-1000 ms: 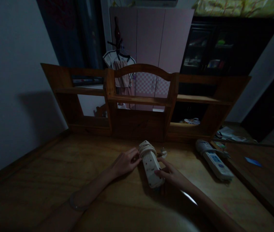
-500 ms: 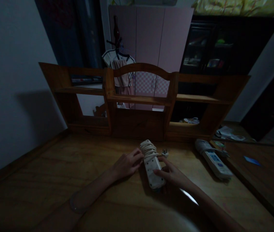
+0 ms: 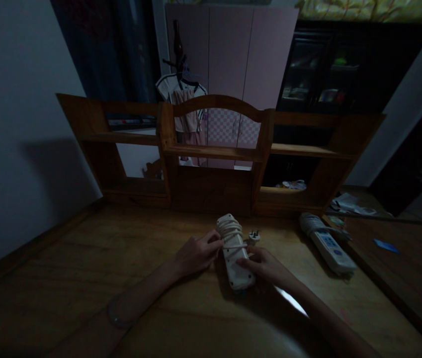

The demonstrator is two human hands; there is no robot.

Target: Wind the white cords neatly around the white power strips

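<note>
A white power strip [image 3: 236,258] lies on the wooden desk [image 3: 84,268] with its cord [image 3: 229,229] wound round its far end. The plug [image 3: 254,235] rests just right of the coils. My left hand [image 3: 195,254] is at the strip's left side, fingers pinched on a strand of the cord that runs across the strip. My right hand [image 3: 266,267] presses on the strip's right side, fingers curled against it.
A second white power strip [image 3: 328,243] with a wrapped cord lies to the right. A wooden shelf unit [image 3: 211,149] stands along the desk's back edge. Papers [image 3: 348,204] lie at the far right. A wall runs along the left.
My left hand has pulled a strand of the cord across the strip. The plug has shifted a little. My right hand has stayed on the strip's right side.
</note>
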